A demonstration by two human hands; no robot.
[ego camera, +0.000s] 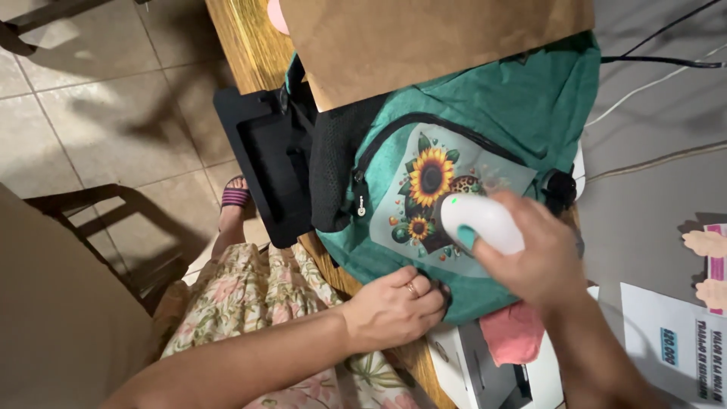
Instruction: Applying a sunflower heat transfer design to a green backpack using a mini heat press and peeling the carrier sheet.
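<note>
A teal backpack (522,113) lies across the wooden table (242,38). On its front pocket rests a clear transfer sheet with a sunflower design (432,178). My right hand (534,254) grips a small white and teal heat press (481,223) with a green light, set on the lower right part of the design. My left hand (394,307), wearing a ring, is closed on the backpack's lower edge and holds it down. A brown paper sheet (424,38) covers the backpack's top.
The black back padding and straps (265,163) hang over the table's left edge. A pink cloth (515,333) lies on a white box (485,371). A printed paper sheet (674,344) and cables (659,60) lie to the right. A dark chair (106,227) stands at left.
</note>
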